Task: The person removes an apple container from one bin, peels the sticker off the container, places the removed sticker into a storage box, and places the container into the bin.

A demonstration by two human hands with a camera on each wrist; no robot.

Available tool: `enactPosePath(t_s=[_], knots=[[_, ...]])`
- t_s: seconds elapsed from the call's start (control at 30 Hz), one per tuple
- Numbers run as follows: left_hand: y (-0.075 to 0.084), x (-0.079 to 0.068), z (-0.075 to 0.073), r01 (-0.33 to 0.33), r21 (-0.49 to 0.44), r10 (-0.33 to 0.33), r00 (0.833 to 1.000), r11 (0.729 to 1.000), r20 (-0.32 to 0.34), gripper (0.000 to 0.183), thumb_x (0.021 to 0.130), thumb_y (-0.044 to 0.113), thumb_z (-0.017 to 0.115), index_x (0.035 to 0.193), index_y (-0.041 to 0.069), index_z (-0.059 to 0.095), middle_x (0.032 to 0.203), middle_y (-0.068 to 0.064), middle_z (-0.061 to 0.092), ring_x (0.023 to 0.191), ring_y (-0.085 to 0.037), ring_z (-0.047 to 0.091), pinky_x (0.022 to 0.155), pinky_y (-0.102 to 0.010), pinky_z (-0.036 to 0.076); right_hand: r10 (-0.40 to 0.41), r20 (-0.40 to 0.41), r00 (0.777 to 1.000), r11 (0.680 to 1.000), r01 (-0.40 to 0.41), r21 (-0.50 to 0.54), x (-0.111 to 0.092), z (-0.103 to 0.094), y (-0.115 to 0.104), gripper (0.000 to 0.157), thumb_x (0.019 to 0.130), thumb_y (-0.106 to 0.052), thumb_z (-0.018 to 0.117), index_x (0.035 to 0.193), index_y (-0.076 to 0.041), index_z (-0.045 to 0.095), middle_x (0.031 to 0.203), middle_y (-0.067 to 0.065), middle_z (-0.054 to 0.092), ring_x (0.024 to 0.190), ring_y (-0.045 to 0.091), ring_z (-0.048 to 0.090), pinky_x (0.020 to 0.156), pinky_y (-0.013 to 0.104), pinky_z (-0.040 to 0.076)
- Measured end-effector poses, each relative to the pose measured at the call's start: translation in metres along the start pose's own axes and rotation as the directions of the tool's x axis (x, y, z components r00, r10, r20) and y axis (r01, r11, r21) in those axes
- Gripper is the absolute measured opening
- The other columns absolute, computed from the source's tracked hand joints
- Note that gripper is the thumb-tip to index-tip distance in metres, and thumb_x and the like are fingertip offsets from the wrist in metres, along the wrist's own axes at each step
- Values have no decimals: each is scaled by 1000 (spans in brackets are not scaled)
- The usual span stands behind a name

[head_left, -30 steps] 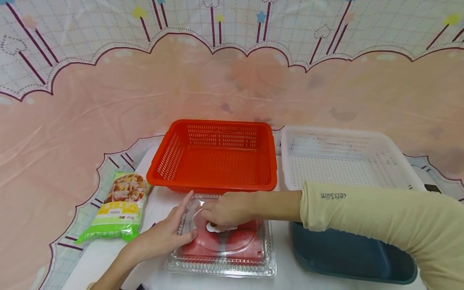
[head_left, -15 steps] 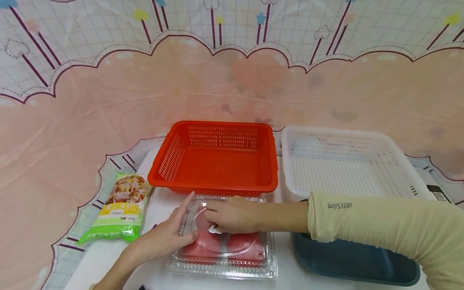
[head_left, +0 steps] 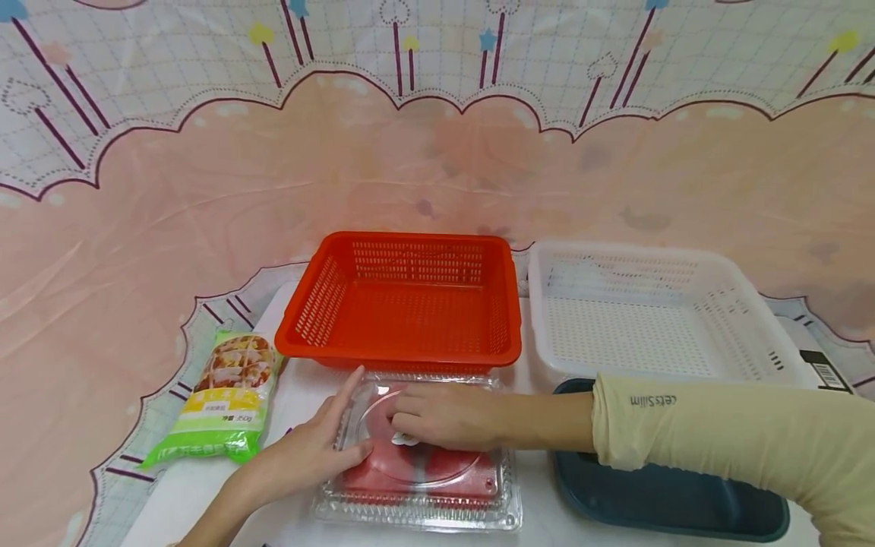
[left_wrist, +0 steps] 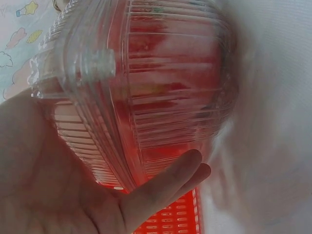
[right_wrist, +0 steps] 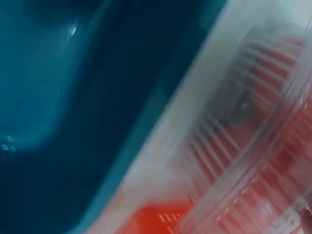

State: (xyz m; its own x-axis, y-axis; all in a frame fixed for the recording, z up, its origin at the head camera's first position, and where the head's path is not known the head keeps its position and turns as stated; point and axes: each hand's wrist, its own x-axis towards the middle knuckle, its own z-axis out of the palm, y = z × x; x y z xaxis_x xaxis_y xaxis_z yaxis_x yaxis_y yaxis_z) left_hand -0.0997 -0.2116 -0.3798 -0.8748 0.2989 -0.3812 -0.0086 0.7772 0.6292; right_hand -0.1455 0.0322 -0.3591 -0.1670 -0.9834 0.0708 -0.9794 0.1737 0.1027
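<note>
A clear plastic container (head_left: 447,510) with red contents sits at the table's front middle, its lid on. My left hand (head_left: 307,450) rests at its left edge, thumb on the lid and fingers straight; the left wrist view shows the fingers (left_wrist: 165,187) along its ribbed side. On the lid, my right hand (head_left: 451,416) pinches a small white tissue-like piece (head_left: 403,439), mostly hidden under its curled fingers. In the right wrist view the container (right_wrist: 253,161) is blurred, with the right hand barely in at the corner.
Behind the container stands a red basket (head_left: 399,363), with a white basket (head_left: 618,334) to its right. A dark teal tray (head_left: 673,505) lies under the right sleeve (head_left: 711,422). A green and yellow food bag (head_left: 222,395) lies at the left.
My right hand has moved slightly across the lid with the white piece, less of which shows now. The left hand has stayed in place at the container's edge.
</note>
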Motion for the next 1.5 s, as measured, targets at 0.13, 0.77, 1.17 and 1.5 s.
enactPosePath(t_s=[0.13, 0.77, 1.17, 1.5], knots=[[-1, -2, 0, 5, 29, -5, 1000, 1000, -18, 95, 87, 51, 62, 153, 44, -6, 159, -11, 25, 125, -39, 52, 94, -68, 44, 15, -37, 999, 996, -11, 90, -5, 3, -4, 18, 98, -23, 54, 115, -17, 55, 127, -5, 61, 126, 12, 53, 110, 23, 41], [-4, -2, 1, 10, 21, -10, 1000, 1000, -24, 95, 87, 51, 63, 152, 47, -6, 159, -12, 26, 125, -39, 52, 92, -68, 45, 127, -160, 979, 988, -111, 107, -4, 7, -16, 16, 92, -24, 66, 107, -22, 71, 100, -11, 66, 95, 6, 56, 90, 12, 48], [0, -1, 4, -11, 19, 12, 999, 1000, -40, 95, 86, 50, 64, 153, 45, -4, 160, -14, 25, 132, -44, 45, 95, -70, 42, 38, -287, 957, 993, -3, 120, -16, 15, -9, 12, 88, -22, 71, 100, -21, 72, 101, -9, 68, 98, 8, 59, 93, 13, 48], [-1, 1, 0, -13, 39, 14, 999, 999, -39, 96, 86, 53, 63, 153, 44, -5, 161, -12, 22, 131, -43, 47, 95, -69, 43, 20, -276, 961, 975, 42, 219, -28, 11, -6, 16, 88, -25, 71, 102, -19, 69, 101, -8, 66, 97, 7, 58, 93, 12, 47]])
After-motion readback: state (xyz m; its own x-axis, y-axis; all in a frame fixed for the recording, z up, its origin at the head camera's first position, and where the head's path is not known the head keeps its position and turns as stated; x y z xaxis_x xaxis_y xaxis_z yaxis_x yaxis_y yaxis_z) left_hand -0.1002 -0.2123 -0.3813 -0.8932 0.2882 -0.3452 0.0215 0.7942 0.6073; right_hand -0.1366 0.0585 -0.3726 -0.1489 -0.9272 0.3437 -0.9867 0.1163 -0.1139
